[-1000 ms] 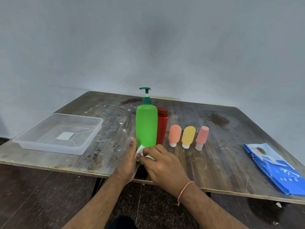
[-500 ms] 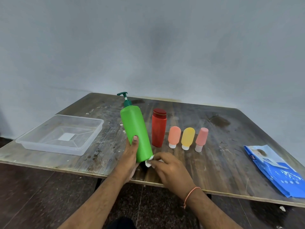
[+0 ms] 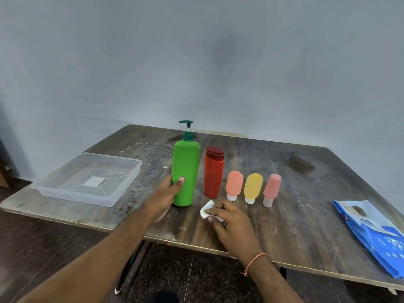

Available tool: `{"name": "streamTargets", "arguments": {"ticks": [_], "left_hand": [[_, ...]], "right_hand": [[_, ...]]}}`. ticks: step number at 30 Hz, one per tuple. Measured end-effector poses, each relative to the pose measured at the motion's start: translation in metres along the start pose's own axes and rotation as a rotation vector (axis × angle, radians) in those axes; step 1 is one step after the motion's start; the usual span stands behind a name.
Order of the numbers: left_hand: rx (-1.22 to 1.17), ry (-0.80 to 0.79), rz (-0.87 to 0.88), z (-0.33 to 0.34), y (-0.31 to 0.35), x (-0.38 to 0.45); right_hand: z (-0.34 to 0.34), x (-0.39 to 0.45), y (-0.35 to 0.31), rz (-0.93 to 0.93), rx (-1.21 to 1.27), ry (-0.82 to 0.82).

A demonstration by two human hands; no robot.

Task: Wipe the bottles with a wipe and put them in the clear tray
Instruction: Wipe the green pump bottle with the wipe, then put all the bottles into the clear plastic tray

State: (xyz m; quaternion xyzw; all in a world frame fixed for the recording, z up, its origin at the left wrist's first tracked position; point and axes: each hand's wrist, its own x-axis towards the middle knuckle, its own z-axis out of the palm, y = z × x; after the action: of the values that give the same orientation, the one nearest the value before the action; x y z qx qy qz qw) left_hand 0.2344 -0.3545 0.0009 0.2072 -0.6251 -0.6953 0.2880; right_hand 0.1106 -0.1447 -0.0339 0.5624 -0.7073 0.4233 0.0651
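Standing upright, green pump bottle [image 3: 185,171] in left hand [image 3: 169,194] grip (right hand [image 3: 231,224] pinches white wipe [image 3: 206,212]).

Only faint white lettering on the blue wipes pack [image 3: 376,232] (too blurred to read).
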Motion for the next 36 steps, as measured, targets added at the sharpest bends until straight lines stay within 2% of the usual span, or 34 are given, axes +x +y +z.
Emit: {"name": "streamTargets", "arguments": {"ticks": [12, 16, 19, 21, 25, 26, 28, 31, 34, 36], "left_hand": [[0.203, -0.192, -0.013, -0.038, 0.026, 0.036], [0.221, -0.22, -0.033, -0.042, 0.026, 0.041], [0.267, -0.209, 0.016, -0.044, 0.025, 0.037], [0.373, -0.136, 0.114, -0.035, 0.024, 0.027], [0.5, 0.286, 0.451, -0.006, 0.008, -0.013], [0.554, 0.333, 0.524, -0.002, 0.003, -0.022], [0.71, 0.269, 0.634, 0.006, -0.004, -0.041], [0.859, 0.023, 0.76, 0.024, -0.004, -0.058], [0.884, -0.181, 0.757, 0.044, -0.002, -0.057], [0.883, -0.298, 0.746, 0.056, -0.004, -0.053]], "right_hand": [[-0.002, 0.001, 0.0, 0.086, 0.088, 0.008], [-0.003, 0.002, 0.0, 0.105, 0.106, 0.014], [-0.004, 0.002, -0.001, 0.131, 0.14, 0.026], [-0.006, 0.003, -0.001, 0.162, 0.167, 0.038], [-0.008, 0.002, -0.004, 0.202, 0.225, 0.063], [-0.009, 0.003, -0.004, 0.214, 0.247, 0.067], [-0.009, 0.002, -0.004, 0.239, 0.294, 0.077], [-0.012, -0.001, -0.004, 0.298, 0.44, 0.092], [-0.025, -0.01, -0.008, 0.4, 0.624, 0.098], [-0.039, -0.019, -0.008, 0.419, 0.635, 0.119]]}}
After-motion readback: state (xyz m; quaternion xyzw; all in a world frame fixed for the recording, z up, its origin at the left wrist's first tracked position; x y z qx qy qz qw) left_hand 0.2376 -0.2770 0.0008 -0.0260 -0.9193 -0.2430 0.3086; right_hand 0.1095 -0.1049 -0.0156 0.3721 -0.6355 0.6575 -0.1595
